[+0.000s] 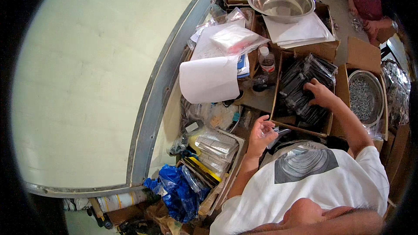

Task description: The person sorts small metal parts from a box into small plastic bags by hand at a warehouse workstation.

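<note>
My right hand (321, 93) reaches into an open cardboard box (275, 112) and its bent fingers grip among thin black pieces in clear plastic wrap (297, 82). Which piece lies under the fingertips is hidden. Left of the box's near corner, my left hand (260, 138) is raised with curled fingers around a small clear plastic bag (266, 128). A dark, shiny wrapped piece (283, 134) shows beside that hand; I cannot tell whether it touches.
A bowl of small metal screws (364, 98) sits in a box at the right. Farther back stand a steel basin (281, 1) on papers and a plastic bottle (266, 60). Blue plastic (176, 193) and clear trays (215, 148) lie left. Another person's hand (378, 29) is far right.
</note>
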`<act>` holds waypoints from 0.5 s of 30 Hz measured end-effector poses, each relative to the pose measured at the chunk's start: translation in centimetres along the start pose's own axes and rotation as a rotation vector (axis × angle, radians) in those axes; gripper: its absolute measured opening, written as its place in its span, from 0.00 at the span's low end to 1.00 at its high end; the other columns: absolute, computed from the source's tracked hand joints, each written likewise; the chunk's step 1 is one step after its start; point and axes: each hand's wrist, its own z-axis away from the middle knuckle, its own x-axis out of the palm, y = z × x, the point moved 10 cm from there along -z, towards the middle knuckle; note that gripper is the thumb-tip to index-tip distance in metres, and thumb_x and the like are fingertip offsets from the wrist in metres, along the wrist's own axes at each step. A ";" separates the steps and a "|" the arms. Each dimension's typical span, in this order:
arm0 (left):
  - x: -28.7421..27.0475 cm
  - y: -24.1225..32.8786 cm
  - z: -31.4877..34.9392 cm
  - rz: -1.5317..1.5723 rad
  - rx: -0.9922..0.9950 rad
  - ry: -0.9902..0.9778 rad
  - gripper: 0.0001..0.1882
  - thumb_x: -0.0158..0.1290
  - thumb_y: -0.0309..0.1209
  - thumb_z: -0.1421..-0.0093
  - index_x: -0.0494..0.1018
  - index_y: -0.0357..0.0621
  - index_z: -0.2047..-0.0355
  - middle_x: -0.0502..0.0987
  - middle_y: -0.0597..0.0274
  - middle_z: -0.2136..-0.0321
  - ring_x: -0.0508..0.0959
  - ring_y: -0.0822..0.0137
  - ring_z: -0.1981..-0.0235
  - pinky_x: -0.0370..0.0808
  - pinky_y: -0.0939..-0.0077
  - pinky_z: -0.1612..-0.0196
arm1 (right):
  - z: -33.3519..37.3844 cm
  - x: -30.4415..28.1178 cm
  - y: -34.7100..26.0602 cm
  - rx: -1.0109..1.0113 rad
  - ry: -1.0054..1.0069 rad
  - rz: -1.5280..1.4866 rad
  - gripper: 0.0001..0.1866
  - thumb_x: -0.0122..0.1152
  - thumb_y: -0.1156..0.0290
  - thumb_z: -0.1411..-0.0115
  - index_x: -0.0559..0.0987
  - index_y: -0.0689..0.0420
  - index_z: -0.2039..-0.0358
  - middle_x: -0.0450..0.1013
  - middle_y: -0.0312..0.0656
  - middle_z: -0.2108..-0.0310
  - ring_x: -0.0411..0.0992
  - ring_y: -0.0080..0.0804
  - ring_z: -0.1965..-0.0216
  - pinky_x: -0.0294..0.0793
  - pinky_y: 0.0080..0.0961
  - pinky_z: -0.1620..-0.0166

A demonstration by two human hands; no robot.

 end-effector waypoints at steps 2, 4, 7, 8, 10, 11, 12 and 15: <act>1.1 -0.4 -0.4 0.012 -0.019 -0.056 0.37 0.64 0.23 0.55 0.61 0.42 0.44 0.73 0.65 0.60 0.69 0.73 0.61 0.64 0.77 0.53 | 0.9 0.3 0.0 -0.019 -0.017 0.045 0.24 0.71 0.71 0.57 0.74 0.56 0.57 0.66 0.49 0.55 0.72 0.49 0.63 0.73 0.41 0.57; 2.2 -0.9 -0.9 0.001 -0.021 -0.098 0.37 0.64 0.23 0.54 0.61 0.42 0.44 0.72 0.65 0.60 0.69 0.73 0.62 0.64 0.77 0.53 | 1.4 1.0 0.3 -0.034 -0.107 0.125 0.25 0.69 0.70 0.54 0.73 0.52 0.53 0.66 0.49 0.55 0.73 0.51 0.63 0.74 0.41 0.58; 4.2 -1.5 -1.7 0.013 -0.056 -0.193 0.42 0.65 0.23 0.55 0.56 0.43 0.41 0.70 0.63 0.57 0.68 0.72 0.60 0.64 0.77 0.53 | 1.8 1.9 -0.7 -0.065 -0.213 0.242 0.22 0.67 0.70 0.53 0.75 0.53 0.56 0.67 0.46 0.55 0.73 0.49 0.63 0.74 0.40 0.60; 4.8 -1.7 -2.0 0.020 -0.058 -0.224 0.43 0.65 0.23 0.56 0.55 0.44 0.40 0.70 0.62 0.56 0.68 0.72 0.59 0.64 0.77 0.53 | 1.9 2.0 -0.9 -0.073 -0.235 0.288 0.21 0.67 0.70 0.54 0.76 0.53 0.57 0.68 0.45 0.56 0.74 0.49 0.64 0.74 0.39 0.61; 6.1 -1.9 -2.5 -0.058 -0.084 -0.296 0.47 0.65 0.23 0.56 0.51 0.45 0.38 0.68 0.61 0.53 0.68 0.69 0.56 0.64 0.73 0.49 | 2.0 2.2 -0.7 -0.086 -0.277 0.379 0.19 0.67 0.70 0.54 0.77 0.53 0.60 0.70 0.45 0.58 0.74 0.47 0.66 0.74 0.37 0.63; 6.9 -1.7 -2.7 -0.100 -0.098 -0.317 0.47 0.66 0.24 0.56 0.51 0.45 0.38 0.68 0.60 0.53 0.68 0.68 0.55 0.63 0.73 0.48 | 2.0 0.3 -1.4 -0.145 -0.131 0.233 0.17 0.66 0.71 0.54 0.77 0.54 0.61 0.70 0.43 0.61 0.74 0.43 0.68 0.74 0.35 0.65; 7.6 -1.6 -2.9 -0.142 -0.111 -0.339 0.48 0.66 0.24 0.56 0.50 0.45 0.38 0.68 0.60 0.53 0.68 0.67 0.55 0.63 0.72 0.47 | 2.6 -2.1 -1.8 -0.203 0.017 0.090 0.14 0.66 0.72 0.53 0.77 0.54 0.63 0.71 0.42 0.63 0.74 0.39 0.70 0.74 0.34 0.67; 9.5 -2.6 -3.6 -0.141 -0.177 -0.434 0.48 0.66 0.26 0.56 0.50 0.43 0.38 0.66 0.61 0.54 0.67 0.68 0.55 0.63 0.72 0.47 | 4.1 -6.2 -2.2 -0.086 0.109 -0.531 0.10 0.64 0.77 0.50 0.76 0.57 0.65 0.72 0.36 0.71 0.72 0.26 0.74 0.73 0.26 0.72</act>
